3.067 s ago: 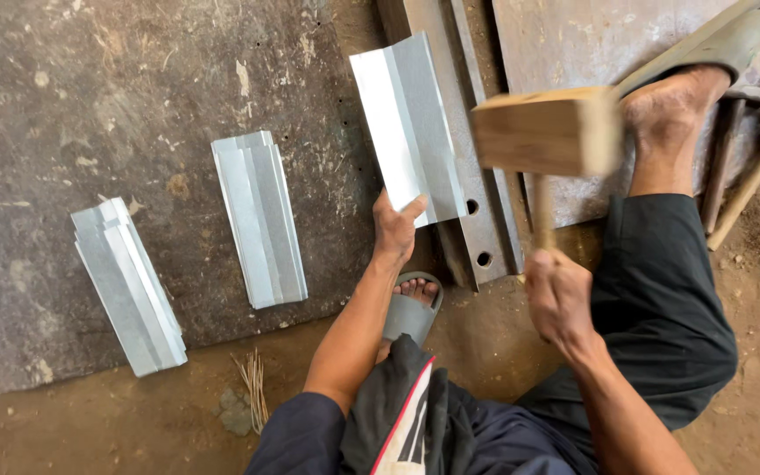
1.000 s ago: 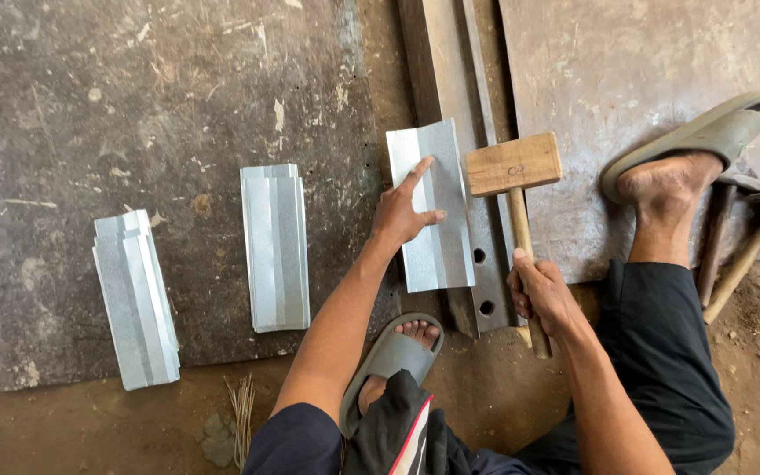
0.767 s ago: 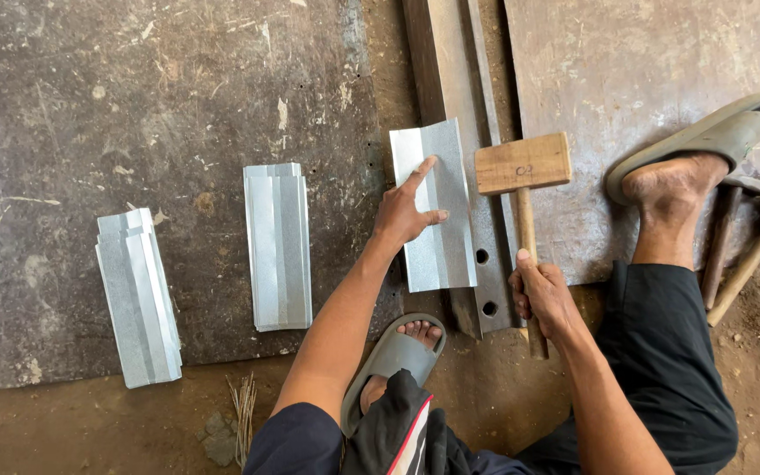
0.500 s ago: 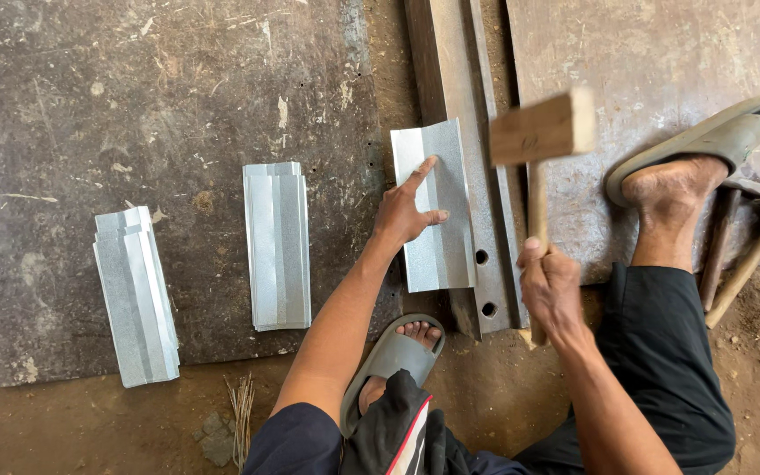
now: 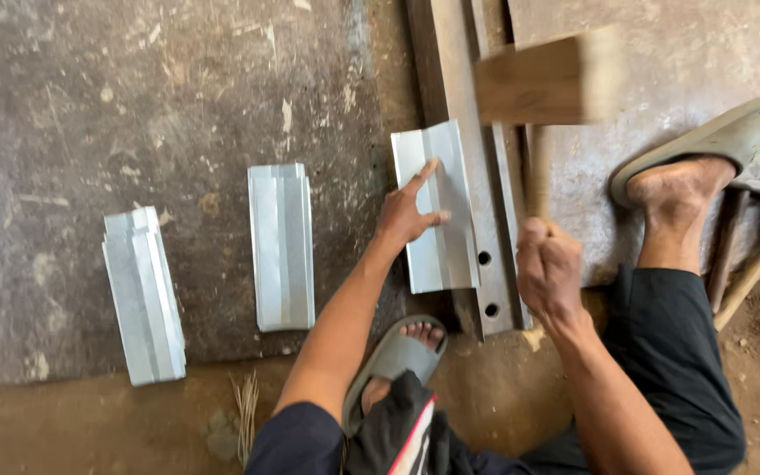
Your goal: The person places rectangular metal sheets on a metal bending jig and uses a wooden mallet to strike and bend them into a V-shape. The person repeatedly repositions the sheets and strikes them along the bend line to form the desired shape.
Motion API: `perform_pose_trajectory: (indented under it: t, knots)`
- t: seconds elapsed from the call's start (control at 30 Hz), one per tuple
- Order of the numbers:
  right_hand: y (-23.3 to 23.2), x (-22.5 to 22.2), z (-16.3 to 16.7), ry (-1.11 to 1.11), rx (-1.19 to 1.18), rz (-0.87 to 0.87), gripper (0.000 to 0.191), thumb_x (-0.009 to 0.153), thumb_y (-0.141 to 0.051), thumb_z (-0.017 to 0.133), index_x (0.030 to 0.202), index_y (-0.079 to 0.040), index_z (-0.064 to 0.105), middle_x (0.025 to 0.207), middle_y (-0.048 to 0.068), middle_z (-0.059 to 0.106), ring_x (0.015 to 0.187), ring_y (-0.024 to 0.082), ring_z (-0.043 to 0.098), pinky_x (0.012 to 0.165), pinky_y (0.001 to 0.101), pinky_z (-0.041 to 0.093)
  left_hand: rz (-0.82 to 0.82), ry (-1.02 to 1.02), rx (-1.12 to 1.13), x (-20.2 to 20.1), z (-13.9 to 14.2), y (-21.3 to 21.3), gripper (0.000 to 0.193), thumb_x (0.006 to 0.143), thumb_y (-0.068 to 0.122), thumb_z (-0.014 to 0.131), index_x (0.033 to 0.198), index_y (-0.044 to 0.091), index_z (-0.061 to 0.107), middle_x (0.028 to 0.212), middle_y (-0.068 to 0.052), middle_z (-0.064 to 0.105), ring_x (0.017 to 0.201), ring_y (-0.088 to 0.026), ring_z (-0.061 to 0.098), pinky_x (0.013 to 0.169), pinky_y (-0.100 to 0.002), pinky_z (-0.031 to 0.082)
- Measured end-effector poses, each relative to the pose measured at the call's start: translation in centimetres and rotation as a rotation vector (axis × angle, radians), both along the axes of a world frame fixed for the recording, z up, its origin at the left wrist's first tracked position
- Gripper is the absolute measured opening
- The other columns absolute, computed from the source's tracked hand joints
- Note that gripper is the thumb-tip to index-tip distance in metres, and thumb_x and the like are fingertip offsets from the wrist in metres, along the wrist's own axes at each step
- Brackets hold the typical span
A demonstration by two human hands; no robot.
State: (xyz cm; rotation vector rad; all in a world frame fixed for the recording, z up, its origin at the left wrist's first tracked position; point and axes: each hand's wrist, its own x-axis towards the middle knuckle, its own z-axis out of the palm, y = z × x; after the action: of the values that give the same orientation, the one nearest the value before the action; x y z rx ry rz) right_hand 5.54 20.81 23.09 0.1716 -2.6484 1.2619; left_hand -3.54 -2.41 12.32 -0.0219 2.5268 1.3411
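While the left hand (image 5: 408, 214) is pressing flat, fingers spread, on a bent metal sheet (image 5: 437, 211) lying against a steel bar (image 5: 468, 132), the right hand (image 5: 549, 268) is gripping a wooden mallet (image 5: 545, 84), its blurred head raised above the bar. Two folded sheets (image 5: 281, 246) are lying well apart to the left.

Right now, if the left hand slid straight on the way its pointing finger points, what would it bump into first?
The left hand lies on the bent metal sheet, its index finger pointing up and right. It would probably cross the sheet and meet the long steel bar first, though height is hard to judge.
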Motion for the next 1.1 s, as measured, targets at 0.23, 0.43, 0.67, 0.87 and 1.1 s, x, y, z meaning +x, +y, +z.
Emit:
perform_pose_trajectory:
  t: [0.23, 0.43, 0.67, 0.87, 1.1]
  knots:
    - [0.7, 4.9, -0.8, 0.25, -0.015, 0.139, 0.036, 0.118, -0.019, 0.044, 0.088, -0.002, 0.055, 0.074, 0.011, 0.054, 0.063, 0.019, 0.054, 0.055, 0.0305, 0.043, 0.008, 0.043, 0.021, 0.6, -0.5, 0.3, 0.107, 0.068, 0.033, 0.092, 0.155, 0.043, 0.03, 0.153, -0.006, 0.052, 0.139, -0.031, 0.051, 0.115, -0.042, 0.043]
    - [1.9, 9.7, -0.5, 0.031, -0.185, -0.006, 0.045, 0.115, -0.02, 0.039, 0.074, -0.007, 0.052, 0.071, 0.004, 0.055, 0.057, 0.013, 0.053, 0.049, 0.0272, 0.04, 0.006, 0.073, 0.069, 0.6, 0.2, 0.1, 0.103, 0.073, 0.032, 0.091, 0.157, 0.04, 0.032, 0.154, -0.007, 0.054, 0.14, -0.03, 0.054, 0.116, -0.042, 0.046]
    - [2.4, 13.3, -2.6, -0.233, -0.041, -0.044, 0.034, 0.108, -0.018, 0.046, 0.079, -0.004, 0.058, 0.063, 0.006, 0.052, 0.054, 0.016, 0.048, 0.052, 0.0298, 0.038, 0.011, 0.048, -0.002, 0.3, -0.1, 0.3, 0.105, 0.069, 0.031, 0.093, 0.155, 0.04, 0.033, 0.152, -0.006, 0.053, 0.138, -0.032, 0.052, 0.114, -0.043, 0.043]
    - [3.6, 13.7, -1.8, -0.387, -0.097, -0.087, 0.039, 0.107, -0.022, 0.047, 0.077, -0.001, 0.057, 0.06, 0.006, 0.051, 0.053, 0.013, 0.045, 0.048, 0.0308, 0.038, -0.004, 0.147, 0.054, 0.4, -0.9, 0.0, 0.105, 0.068, 0.033, 0.093, 0.155, 0.04, 0.033, 0.153, -0.006, 0.053, 0.14, -0.033, 0.051, 0.115, -0.043, 0.043]
    - [2.5, 9.1, -0.7, 0.121, -0.763, -0.1, 0.049, 0.113, -0.047, 0.038, 0.096, -0.003, 0.051, 0.086, 0.001, 0.054, 0.068, 0.015, 0.055, 0.065, 0.0302, 0.052, 0.025, 0.03, 0.011, 0.3, -0.7, 0.2, 0.105, 0.068, 0.034, 0.092, 0.155, 0.043, 0.034, 0.153, -0.005, 0.053, 0.14, -0.032, 0.05, 0.116, -0.044, 0.041]
